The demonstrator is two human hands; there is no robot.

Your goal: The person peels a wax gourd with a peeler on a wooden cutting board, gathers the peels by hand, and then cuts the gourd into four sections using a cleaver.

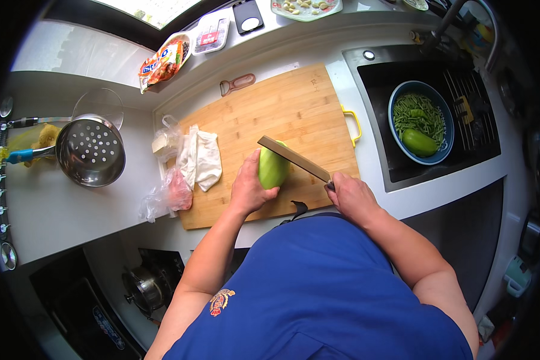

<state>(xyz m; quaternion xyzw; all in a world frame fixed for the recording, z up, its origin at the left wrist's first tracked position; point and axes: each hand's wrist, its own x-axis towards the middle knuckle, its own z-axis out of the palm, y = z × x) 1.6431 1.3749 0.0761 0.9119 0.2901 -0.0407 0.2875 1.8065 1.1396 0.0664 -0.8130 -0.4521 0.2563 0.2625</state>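
Note:
On the wooden cutting board (pixel 279 103) my left hand (pixel 248 186) grips a pale green gourd-like vegetable (pixel 272 168) from its left and near side. My right hand (pixel 352 194) is closed around the dark handle of a kitchen cleaver (pixel 294 158). The blade slants up and to the left across the vegetable's far right part. Whether the edge has entered the flesh cannot be told from above. A white cloth (pixel 201 157) lies crumpled on the board's left side. Beside it are a plastic bag with a pale block (pixel 164 143) and a bag of pinkish meat (pixel 178 191).
A peeler (pixel 237 84) lies past the board's far edge. In the sink (pixel 373 173) at right sits a blue bowl (pixel 450 130) of cut green beans and green vegetables. A perforated steel strainer (pixel 91 166) hangs at left. The ledge holds a plate of garlic cloves (pixel 306 13).

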